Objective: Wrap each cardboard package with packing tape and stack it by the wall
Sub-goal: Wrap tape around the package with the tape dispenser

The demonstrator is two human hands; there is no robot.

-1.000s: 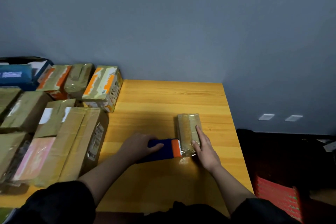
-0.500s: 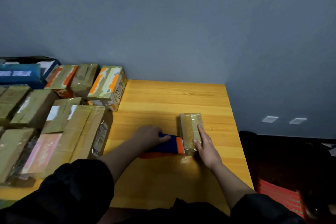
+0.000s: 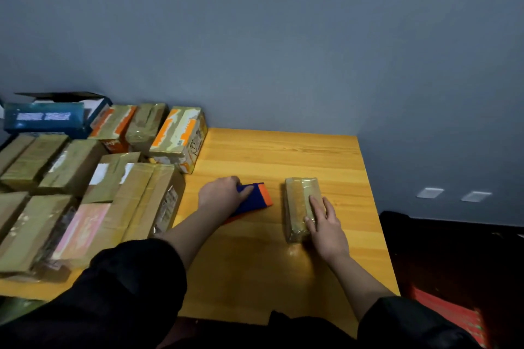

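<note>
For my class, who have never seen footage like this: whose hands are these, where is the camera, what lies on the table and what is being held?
There is no machine here. A person wears one wide-angle camera on the head, looking forward and down, so you see their own two arms in dark sleeves reaching over a wooden table that stands against a grey wall.

The left hand grips a blue and orange tape dispenser, which lies on the table. The right hand rests with straight fingers on a small package already covered in shiny tape. A gap of bare table separates the dispenser from the package.

On the left sits a crowd of taped cardboard boxes, some with orange markings, and behind them an open blue box near the wall.
</note>
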